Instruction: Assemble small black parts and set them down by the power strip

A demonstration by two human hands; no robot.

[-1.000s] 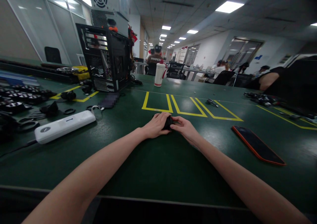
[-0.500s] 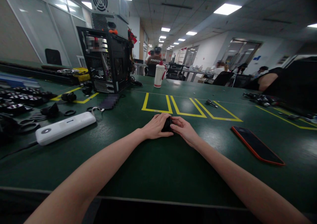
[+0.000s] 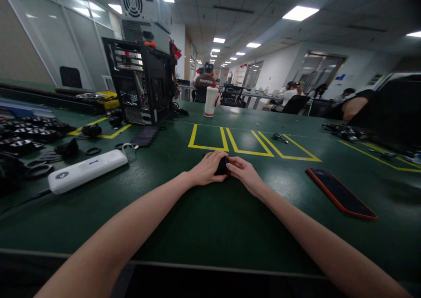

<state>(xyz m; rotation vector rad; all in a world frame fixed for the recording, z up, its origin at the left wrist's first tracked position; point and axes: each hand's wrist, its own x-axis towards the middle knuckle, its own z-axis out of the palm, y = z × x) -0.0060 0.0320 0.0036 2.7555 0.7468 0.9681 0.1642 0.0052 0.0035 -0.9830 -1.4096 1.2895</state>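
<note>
Between my two hands, low over the green table [image 3: 204,219], is a small black rounded part [image 3: 221,166], mostly covered by fingers, so its exact kind cannot be made out. My left hand [image 3: 208,168] wraps round it from the left, thumb on the near side. From the right, the fingertips of my right hand [image 3: 245,173] pinch its edge. Beyond them, yellow tape outlines [image 3: 210,148] mark the table, and a small dark metallic piece [image 3: 280,138] lies at the rightmost of these.
Left stand a white power strip [image 3: 88,170], several black rings and parts [image 3: 67,148], and an open computer case [image 3: 144,83] topped by power supplies. A white bottle [image 3: 210,101] stands behind; an orange-edged phone [image 3: 340,192] lies right. People sit farther back.
Both hands stay round the black part in nearly the same place. The left thumb has drawn in slightly.
</note>
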